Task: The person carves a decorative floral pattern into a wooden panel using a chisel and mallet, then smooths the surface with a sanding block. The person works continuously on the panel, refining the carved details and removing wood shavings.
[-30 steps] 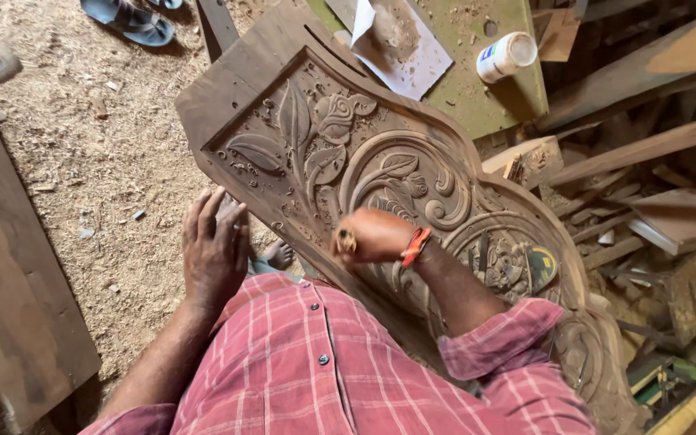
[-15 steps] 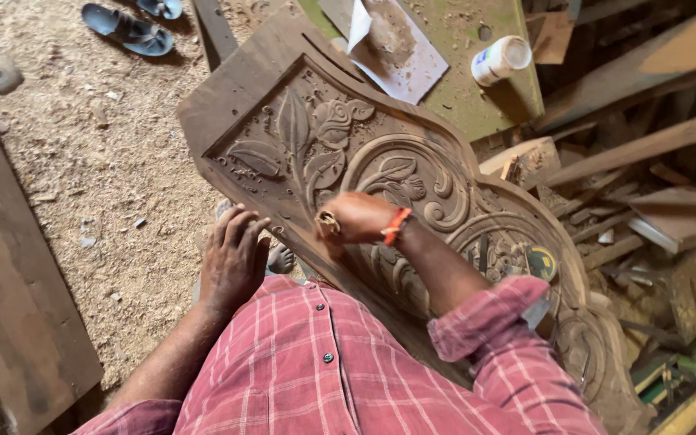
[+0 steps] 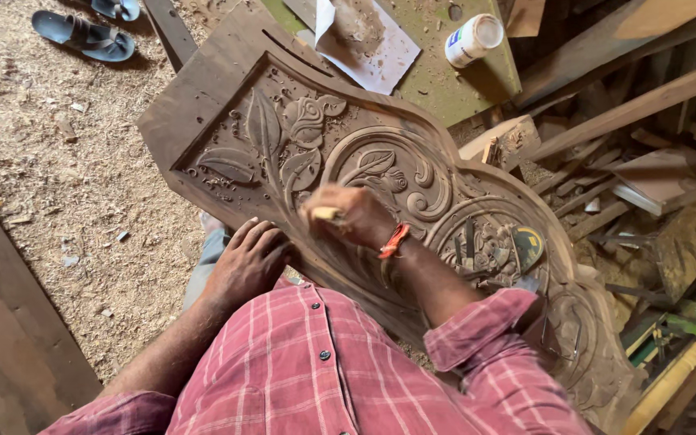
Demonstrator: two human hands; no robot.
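A large dark wooden panel (image 3: 227, 89) carved with leaves, a rose and scrolls lies tilted in front of me. My right hand (image 3: 352, 216), with an orange band at the wrist, is closed on a small pale piece, likely sandpaper (image 3: 325, 213), pressed against the carving's middle. My left hand (image 3: 250, 262) rests flat with fingers apart on the panel's near edge, holding nothing. Several small tools (image 3: 477, 246) and a round yellow-and-black object (image 3: 528, 244) lie on the carving to the right of my right hand.
Sawdust covers the floor (image 3: 66, 177) at left, with blue sandals (image 3: 82, 36) at the far left. A white plastic jar (image 3: 471, 39) and a sheet of paper (image 3: 368, 48) lie on a green board (image 3: 445, 84). Stacked timber (image 3: 630, 113) crowds the right side; a dark plank (image 3: 10, 338) lies at lower left.
My right hand has slid along the carving with the pale piece. My left hand has shifted a little along the panel's near edge. The view has moved.
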